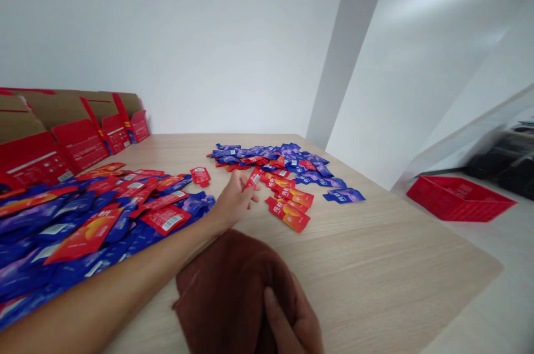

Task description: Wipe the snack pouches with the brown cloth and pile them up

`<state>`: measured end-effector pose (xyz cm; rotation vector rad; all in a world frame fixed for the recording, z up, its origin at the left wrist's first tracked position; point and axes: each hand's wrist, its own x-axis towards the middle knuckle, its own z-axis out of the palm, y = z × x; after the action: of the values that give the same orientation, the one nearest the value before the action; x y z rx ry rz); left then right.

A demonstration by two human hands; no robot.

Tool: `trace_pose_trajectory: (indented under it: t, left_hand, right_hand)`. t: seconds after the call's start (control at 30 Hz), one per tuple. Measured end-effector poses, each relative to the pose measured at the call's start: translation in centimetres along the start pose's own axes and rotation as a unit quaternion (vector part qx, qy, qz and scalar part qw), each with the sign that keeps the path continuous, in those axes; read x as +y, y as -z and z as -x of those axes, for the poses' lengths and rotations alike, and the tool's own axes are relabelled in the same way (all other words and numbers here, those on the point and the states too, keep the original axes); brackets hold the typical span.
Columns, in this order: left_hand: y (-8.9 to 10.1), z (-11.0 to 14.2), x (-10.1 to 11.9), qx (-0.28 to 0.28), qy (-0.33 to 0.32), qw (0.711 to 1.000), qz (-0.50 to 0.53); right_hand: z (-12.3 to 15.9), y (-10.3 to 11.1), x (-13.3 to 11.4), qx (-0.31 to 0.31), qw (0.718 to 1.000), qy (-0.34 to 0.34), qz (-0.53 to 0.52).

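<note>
My left hand [233, 201] reaches out over the wooden table [375, 254] and pinches a small red sachet [253, 178] between its fingertips. Just past it lies a short row of red-orange sachets [287, 206]. Behind that row a loose pile of blue and red sachets [275, 159] is spread out. My right hand [292, 323] rests near the bottom edge, fingers closed on a dark brown cloth [229, 287] that lies bunched on the table.
A big heap of blue and red sachets [83, 220] covers the table's left side. Open red-and-brown cardboard boxes [70, 131] stand along the far left. A lone red sachet [201, 175] lies between the piles. A red plastic crate [459, 198] sits on the floor at the right.
</note>
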<state>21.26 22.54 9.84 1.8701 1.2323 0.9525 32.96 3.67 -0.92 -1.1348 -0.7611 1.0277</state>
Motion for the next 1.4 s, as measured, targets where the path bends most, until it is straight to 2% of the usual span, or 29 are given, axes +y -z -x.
trace_pose_trajectory:
  t: [0.1, 0.2, 0.23, 0.3, 0.37, 0.4, 0.57, 0.67, 0.73, 0.8, 0.87, 0.97, 1.03, 1.17, 1.23, 1.3, 1.4]
  left_hand:
    - [1.0, 5.1, 1.1, 0.079, 0.047, 0.993, 0.070]
    - [-0.8, 10.1, 2.1, 0.111, 0.074, 0.979, 0.155]
    - [-1.8, 11.5, 2.3, 0.119, 0.071, 0.971, 0.196]
    - [-3.9, 13.2, 2.7, 0.124, 0.072, 0.956, 0.255]
    - [-5.1, 13.5, 2.9, 0.154, 0.077, 0.947, 0.270]
    - [-5.3, 13.3, 2.9, 0.172, 0.081, 0.945, 0.267]
    - [-3.7, 10.9, 3.0, 0.233, 0.129, 0.922, 0.282]
    - [-3.0, 10.8, 3.1, 0.255, 0.178, 0.897, 0.314]
    - [-3.2, 11.4, 3.3, 0.272, 0.210, 0.871, 0.352]
    - [-3.7, 12.3, 3.4, 0.281, 0.226, 0.837, 0.411]
    - [-4.3, 13.3, 3.3, 0.271, 0.222, 0.817, 0.458]
    - [-4.7, 14.1, 3.3, 0.235, 0.201, 0.810, 0.498]
    - [-4.4, 14.1, 3.2, 0.218, 0.205, 0.811, 0.503]
    - [-3.0, 13.5, 2.5, 0.205, 0.206, 0.844, 0.450]
    - [-2.7, 13.4, 1.9, 0.209, 0.200, 0.848, 0.444]
    - [-2.9, 13.6, 1.6, 0.215, 0.207, 0.837, 0.458]
    - [-3.9, 14.6, 2.1, 0.184, 0.217, 0.824, 0.490]
  right_hand:
    - [-1.4, -0.1, -1.1, 0.074, 0.994, -0.036, -0.078]
    - [-2.4, -1.7, -3.5, 0.119, 0.990, 0.020, -0.073]
    - [-2.5, -2.5, -4.1, 0.103, 0.992, 0.054, -0.058]
    - [-2.1, -4.3, -4.7, 0.014, 0.993, 0.114, -0.026]
    - [-1.1, -5.4, -4.2, -0.073, 0.987, 0.144, -0.008]
    - [-0.5, -5.7, -3.6, -0.096, 0.985, 0.145, -0.007]
    - [2.3, -4.3, -0.3, -0.122, 0.988, 0.091, 0.012]
    - [3.1, -3.1, 0.3, -0.115, 0.990, 0.076, 0.027]
    - [3.2, -2.8, 0.1, -0.105, 0.991, 0.079, 0.027]
    - [3.1, -3.1, -0.5, -0.089, 0.993, 0.075, 0.018]
    - [2.9, -3.8, -1.2, -0.043, 0.998, 0.051, -0.002]
    - [2.5, -4.5, -1.8, 0.037, 0.998, 0.002, -0.049]
    - [2.0, -4.4, -1.8, 0.047, 0.996, -0.009, -0.078]
    - [1.0, -3.0, -1.7, 0.044, 0.995, -0.014, -0.085]
    - [0.6, -2.7, -2.0, 0.053, 0.998, 0.004, -0.041]
    - [0.5, -3.0, -2.6, 0.047, 0.998, 0.045, 0.010]
    - [0.5, -4.4, -3.6, -0.044, 0.989, 0.127, 0.061]
